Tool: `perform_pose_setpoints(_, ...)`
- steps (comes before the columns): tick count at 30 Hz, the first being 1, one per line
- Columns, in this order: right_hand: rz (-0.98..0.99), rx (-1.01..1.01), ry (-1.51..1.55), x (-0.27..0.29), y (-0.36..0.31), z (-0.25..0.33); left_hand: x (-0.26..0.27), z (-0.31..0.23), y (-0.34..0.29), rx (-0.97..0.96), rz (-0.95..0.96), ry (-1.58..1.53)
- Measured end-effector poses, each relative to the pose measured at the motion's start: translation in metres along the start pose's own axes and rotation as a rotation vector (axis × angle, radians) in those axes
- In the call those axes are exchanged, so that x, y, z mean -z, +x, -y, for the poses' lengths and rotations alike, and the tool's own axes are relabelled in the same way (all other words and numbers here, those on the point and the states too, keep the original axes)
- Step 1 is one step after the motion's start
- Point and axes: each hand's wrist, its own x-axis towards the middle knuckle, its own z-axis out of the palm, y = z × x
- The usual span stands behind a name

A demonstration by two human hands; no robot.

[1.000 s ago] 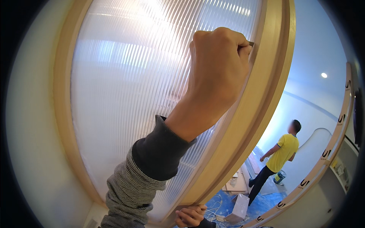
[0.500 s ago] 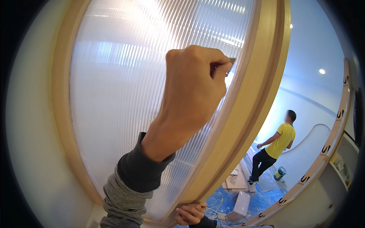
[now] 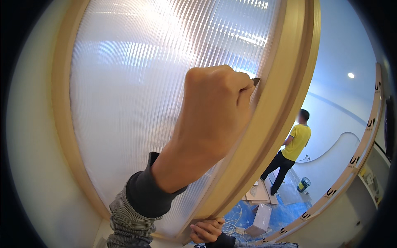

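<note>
In front of me is a door with a light wooden frame (image 3: 248,153) around a ribbed translucent panel (image 3: 120,107). My left hand (image 3: 217,109), in a dark cuff, is raised before the panel, back toward me. Its thumb and forefinger pinch a small dark pointed blade (image 3: 257,81). The blade's tip is at the seam between panel and right-hand frame; the rest of it is hidden in the hand. Lower down, my right hand (image 3: 207,230) curls its fingers around the lower part of the wooden frame.
Beyond the door a person in a yellow shirt (image 3: 297,142) stands by pale boards (image 3: 258,192). A paint can (image 3: 303,184), a box (image 3: 259,221) and loose white cable (image 3: 233,221) lie on a blue floor cover (image 3: 285,215). A printed wrapped door jamb (image 3: 331,192) curves at right.
My left hand has slid down along the frame's inner edge with the blade, which shows more now. My right hand stays at the frame. The person in yellow has shifted left.
</note>
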Motion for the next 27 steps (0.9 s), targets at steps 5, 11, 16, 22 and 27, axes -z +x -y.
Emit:
perform_pose_setpoints(5,-0.020,0.003,0.010,-0.003,-0.001,0.001,-0.006,0.008,-0.003,-0.037,-0.119,-0.044)
perform_pose_setpoints(11,0.010,-0.009,0.011,-0.001,-0.002,0.003,-0.005,0.005,0.007,-0.084,-0.092,0.045)
perform_pose_setpoints(16,0.002,0.006,0.020,0.000,-0.002,0.000,-0.003,0.002,0.008,-0.051,-0.036,0.035)
perform_pose_setpoints(22,0.022,-0.011,0.026,0.002,0.001,0.001,0.004,0.001,-0.001,0.018,0.042,-0.018)
perform_pose_setpoints(27,0.013,0.000,0.012,0.001,0.004,0.000,-0.002,0.006,-0.005,0.084,-0.054,-0.135)
